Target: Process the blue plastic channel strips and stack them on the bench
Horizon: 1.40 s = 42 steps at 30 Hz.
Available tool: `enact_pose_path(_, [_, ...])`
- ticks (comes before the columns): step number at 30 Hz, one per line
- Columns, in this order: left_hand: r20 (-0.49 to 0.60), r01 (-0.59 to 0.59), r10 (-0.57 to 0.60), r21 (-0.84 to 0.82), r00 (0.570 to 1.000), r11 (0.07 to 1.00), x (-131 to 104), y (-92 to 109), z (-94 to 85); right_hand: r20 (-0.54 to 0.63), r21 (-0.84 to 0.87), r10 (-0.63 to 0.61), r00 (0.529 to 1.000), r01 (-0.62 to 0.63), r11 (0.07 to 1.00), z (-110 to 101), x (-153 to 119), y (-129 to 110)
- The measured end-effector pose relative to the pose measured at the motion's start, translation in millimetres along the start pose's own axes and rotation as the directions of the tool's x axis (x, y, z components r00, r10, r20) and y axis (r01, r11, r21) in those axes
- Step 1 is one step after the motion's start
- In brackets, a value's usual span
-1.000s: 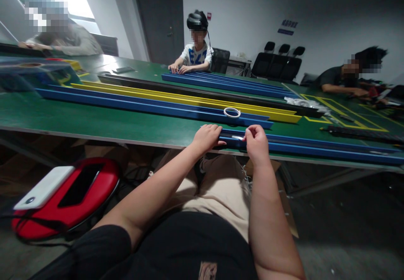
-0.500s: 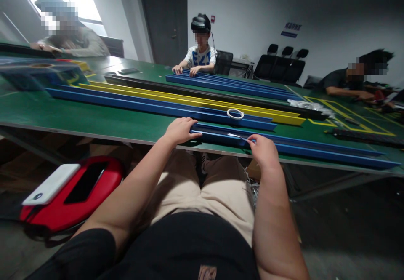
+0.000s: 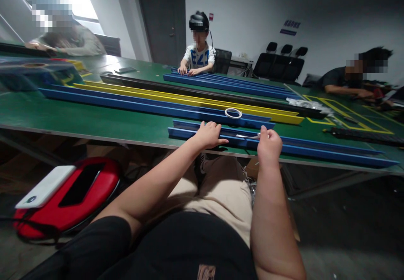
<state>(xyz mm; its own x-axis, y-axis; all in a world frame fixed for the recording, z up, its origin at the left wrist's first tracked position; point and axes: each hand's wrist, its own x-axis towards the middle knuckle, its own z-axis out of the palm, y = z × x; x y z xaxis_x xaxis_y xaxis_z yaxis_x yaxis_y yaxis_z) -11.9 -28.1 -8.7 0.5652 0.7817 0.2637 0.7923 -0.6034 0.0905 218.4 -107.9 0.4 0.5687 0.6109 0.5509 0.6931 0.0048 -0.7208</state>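
Along the table's near edge lies a long blue channel [image 3: 318, 149], its open side up. My left hand [image 3: 208, 135] straddles it near its left part, fingers over the far wall and thumb stretched along the near wall. My right hand [image 3: 270, 145] is closed in a pinch, a little above the channel. From its fingertips a thin white strip [image 3: 244, 136] runs leftward to the inside of the channel. What the strip is made of cannot be made out. A white tape roll [image 3: 233, 113] rests on a second blue channel [image 3: 132, 103] just beyond.
Behind lie a yellow channel [image 3: 189, 98] and a black channel [image 3: 148, 85]. A co-worker [image 3: 198, 59] across the table touches more blue channels [image 3: 227, 84]. Other people sit at left and right. A red stool [image 3: 94, 187] holding a white device [image 3: 47, 186] stands at lower left.
My left hand has slid rightward along the near channel, uncovering its left end. The right hand has risen slightly and shifted right, still pinching the white strip. The view has turned slightly.
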Motion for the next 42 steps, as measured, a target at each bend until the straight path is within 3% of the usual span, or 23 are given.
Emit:
enact_pose_path(3, [0.003, -0.032, 0.032, 0.007, 0.999, 0.999, 14.9, 22.5, 5.4, 0.01, 0.287, 0.109, 0.994, -0.108, 0.952, 5.7, 0.8, -3.8])
enact_pose_path(6, [-0.005, -0.03, 0.03, 0.027, 1.0, 0.999, 22.1, 30.4, 7.8, 0.113, 0.629, 0.186, 0.976, -0.215, 0.747, 9.0, 1.3, -9.8])
enact_pose_path(8, [-0.029, -0.035, 0.036, 0.035, 0.999, 0.999, 20.9, 29.9, 8.4, 0.198, 0.727, 0.193, 0.961, -0.276, 0.629, 7.4, 1.1, -11.8])
enact_pose_path(10, [-0.068, -0.047, 0.05, 0.042, 0.996, 0.998, 15.9, 27.8, 8.7, 0.262, 0.727, 0.186, 0.947, -0.32, 0.607, 3.3, 0.7, -11.0])
enact_pose_path(13, [-0.101, -0.046, 0.051, 0.054, 0.994, 0.997, 5.3, 24.0, 8.2, 0.238, 0.563, 0.165, 0.957, -0.275, 0.78, -4.3, 1.2, -4.5])
enact_pose_path(16, [-0.105, -0.047, 0.054, 0.064, 0.993, 0.997, -5.4, 18.6, 6.3, 0.189, 0.147, 0.04, 0.981, -0.068, 0.987, -11.2, 3.3, 6.0])
enact_pose_path(19, [-0.113, -0.047, 0.054, 0.069, 0.992, 0.997, -15.1, 10.0, 2.4, 0.408, -0.17, -0.029, 0.913, 0.108, 0.98, -16.1, 5.1, 17.5])
enact_pose_path(21, [-0.108, -0.039, 0.046, 0.072, 0.993, 0.997, -20.8, 1.9, -1.1, 0.56, -0.248, -0.013, 0.828, 0.183, 0.951, -18.2, 5.5, 23.3])
enact_pose_path(23, [-0.095, -0.028, 0.035, 0.076, 0.995, 0.997, -26.2, -8.8, -5.2, 0.599, -0.29, -0.012, 0.801, 0.231, 0.929, -20.1, 5.6, 25.2])
enact_pose_path(32, [-0.012, 0.038, -0.037, 0.066, 0.999, 0.997, -43.6, -78.5, -24.3, 0.276, -0.143, -0.157, 0.948, 0.202, 0.969, -34.3, 7.5, -8.1])
enact_pose_path(37, [0.04, 0.021, -0.024, 0.065, 0.999, 0.998, -39.5, -88.8, -26.6, -0.004, -0.109, -0.234, 0.972, 0.232, 0.967, -30.0, 7.8, -10.6])
enact_pose_path(39, [0.045, 0.008, -0.011, 0.065, 0.999, 0.998, -38.1, -87.3, -26.1, -0.017, 0.022, -0.189, 0.982, 0.19, 0.982, -25.8, 7.9, -7.9])
enact_pose_path(42, [0.056, -0.001, -0.003, 0.06, 0.998, 0.998, -37.1, -85.5, -26.3, 0.124, 0.296, -0.006, 0.992, -0.031, 0.955, -21.3, 8.0, -3.2])
